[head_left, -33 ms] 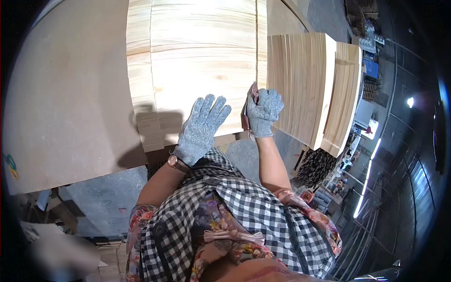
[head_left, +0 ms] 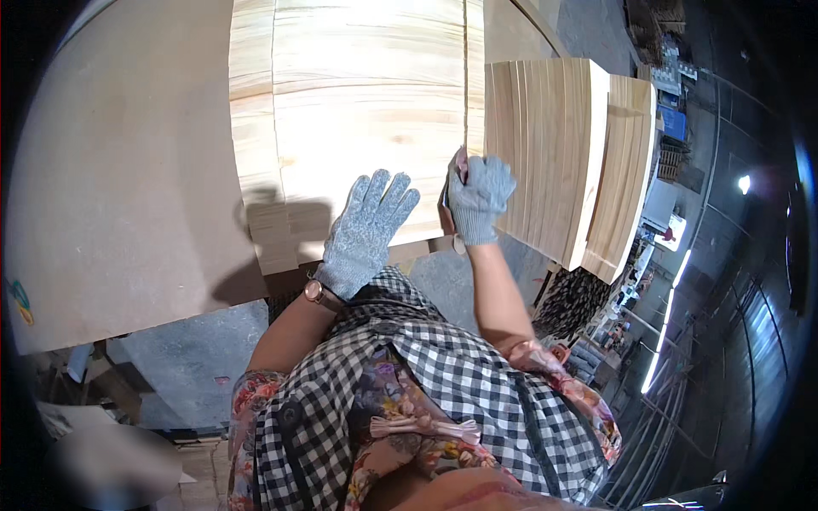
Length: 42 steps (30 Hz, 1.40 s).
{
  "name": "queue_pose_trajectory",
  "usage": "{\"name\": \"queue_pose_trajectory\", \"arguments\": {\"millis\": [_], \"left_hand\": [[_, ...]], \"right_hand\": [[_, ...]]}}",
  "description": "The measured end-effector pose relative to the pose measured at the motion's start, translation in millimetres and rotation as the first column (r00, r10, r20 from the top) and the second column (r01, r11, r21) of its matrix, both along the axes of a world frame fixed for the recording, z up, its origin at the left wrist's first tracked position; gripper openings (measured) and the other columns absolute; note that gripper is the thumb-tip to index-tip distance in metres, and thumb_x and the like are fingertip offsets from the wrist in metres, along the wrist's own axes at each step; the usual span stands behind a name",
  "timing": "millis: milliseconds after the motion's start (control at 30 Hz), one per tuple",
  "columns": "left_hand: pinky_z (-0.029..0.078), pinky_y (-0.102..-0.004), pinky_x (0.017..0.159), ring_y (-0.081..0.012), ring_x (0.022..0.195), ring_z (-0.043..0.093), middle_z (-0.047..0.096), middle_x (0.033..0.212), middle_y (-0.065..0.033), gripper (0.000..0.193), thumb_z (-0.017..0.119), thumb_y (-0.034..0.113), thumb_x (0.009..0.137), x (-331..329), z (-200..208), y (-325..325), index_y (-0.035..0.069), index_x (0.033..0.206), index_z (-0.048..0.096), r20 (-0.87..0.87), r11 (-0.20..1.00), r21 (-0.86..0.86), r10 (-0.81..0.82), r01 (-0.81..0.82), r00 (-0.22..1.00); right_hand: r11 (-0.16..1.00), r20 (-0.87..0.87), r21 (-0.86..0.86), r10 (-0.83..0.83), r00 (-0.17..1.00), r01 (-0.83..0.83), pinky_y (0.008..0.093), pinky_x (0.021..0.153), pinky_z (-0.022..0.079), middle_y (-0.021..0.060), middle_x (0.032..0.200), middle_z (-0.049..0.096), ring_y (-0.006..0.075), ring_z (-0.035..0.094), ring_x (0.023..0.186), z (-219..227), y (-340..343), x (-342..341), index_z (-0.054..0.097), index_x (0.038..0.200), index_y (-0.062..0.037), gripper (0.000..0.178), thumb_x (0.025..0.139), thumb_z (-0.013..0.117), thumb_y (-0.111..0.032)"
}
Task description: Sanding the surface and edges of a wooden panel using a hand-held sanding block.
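Pale wooden boards (head_left: 366,111) lie side by side in front of me, with bright light on their middle. My left hand (head_left: 368,228), in a grey knit glove, rests flat on the near end of the widest board, fingers stretched out. At that board's near right corner is my right hand (head_left: 481,198), also gloved, its fingers closed round a folded reddish-brown sheet of sandpaper (head_left: 446,209). The sheet lies against the right edge of the boards. Part of it is hidden by the glove.
A large brown tabletop (head_left: 128,179) spreads to the left, with a small teal and orange object (head_left: 20,302) at its rim. Stacked wooden boards (head_left: 545,162) stand close on the right, another stack (head_left: 627,170) beyond them. Grey floor (head_left: 192,370) shows below the table edge.
My right hand has shifted slightly up and to the right, and its forearm has swung a little to the right. My left hand stays in place on the board.
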<state>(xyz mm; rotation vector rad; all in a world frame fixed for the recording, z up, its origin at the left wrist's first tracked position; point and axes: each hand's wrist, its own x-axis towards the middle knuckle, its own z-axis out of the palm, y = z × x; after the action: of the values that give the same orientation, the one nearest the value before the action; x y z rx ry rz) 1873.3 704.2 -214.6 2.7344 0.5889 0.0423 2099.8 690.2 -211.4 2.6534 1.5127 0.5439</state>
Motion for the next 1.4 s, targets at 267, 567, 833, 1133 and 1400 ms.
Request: {"name": "queue_pose_trajectory", "arguments": {"millis": [267,567,833,1133,1400], "left_hand": [[0.012,-0.0475,0.123,-0.0308,0.148,0.021,0.027,0.159,-0.0109,0.080,0.058,0.010,0.075,-27.9,-19.1,1.4,0.015,0.151,0.034,0.113,0.998,-0.057,0.040,-0.034,0.993],[0.015,-0.0483,0.122,-0.0323,0.147,0.024,0.031,0.157,-0.0115,0.080,0.058,0.003,0.073,4.3,-24.4,-2.5,0.014,0.149,0.038,0.168,0.994,-0.108,0.022,-0.004,0.986],[0.015,-0.0476,0.122,-0.0318,0.146,0.025,0.031,0.157,-0.0118,0.080,0.059,0.005,0.073,-41.9,-45.7,6.1,0.012,0.149,0.037,0.104,0.989,-0.143,0.042,-0.027,0.994],[0.016,-0.0456,0.123,-0.0314,0.147,0.025,0.032,0.157,-0.0116,0.077,0.056,0.003,0.074,-29.0,-60.9,1.8,0.012,0.149,0.038,0.182,0.995,-0.099,0.017,0.001,0.983],[0.018,-0.0473,0.122,-0.0316,0.146,0.026,0.034,0.156,-0.0112,0.076,0.054,0.000,0.073,-38.7,-84.7,8.4,0.011,0.148,0.040,0.185,0.997,-0.075,0.017,-0.004,0.983]], "right_hand": [[0.997,-0.101,0.078,0.014,0.995,-0.006,0.0475,0.062,0.046,0.0160,0.075,0.063,0.0344,0.061,0.072,11.7,65.9,-0.2,0.069,0.071,-0.0082,0.039,0.087,0.056,-0.042],[0.978,0.059,0.133,0.155,0.986,-0.161,0.0476,0.062,0.041,0.0111,0.071,0.061,0.0315,0.057,0.073,-36.2,44.6,55.0,0.062,0.066,-0.0111,0.035,0.089,0.055,-0.037],[0.998,-0.174,-0.063,-0.013,0.985,0.002,0.0495,0.064,0.045,0.0139,0.073,0.065,0.0325,0.064,0.070,-54.2,-22.7,-33.7,0.067,0.065,-0.0105,0.044,0.093,0.051,-0.041],[0.998,-0.213,0.046,0.040,0.976,-0.031,0.0462,0.069,0.053,0.0169,0.080,0.069,0.0368,0.068,0.080,-47.6,77.8,38.2,0.071,0.079,-0.0104,0.045,0.091,0.049,-0.047],[0.944,-0.417,-0.300,-0.259,0.871,0.137,0.0454,0.082,0.052,0.0184,0.089,0.070,0.0361,0.067,0.089,-78.8,-32.8,-27.6,0.071,0.085,-0.0084,0.054,0.096,0.039,-0.051]]}}
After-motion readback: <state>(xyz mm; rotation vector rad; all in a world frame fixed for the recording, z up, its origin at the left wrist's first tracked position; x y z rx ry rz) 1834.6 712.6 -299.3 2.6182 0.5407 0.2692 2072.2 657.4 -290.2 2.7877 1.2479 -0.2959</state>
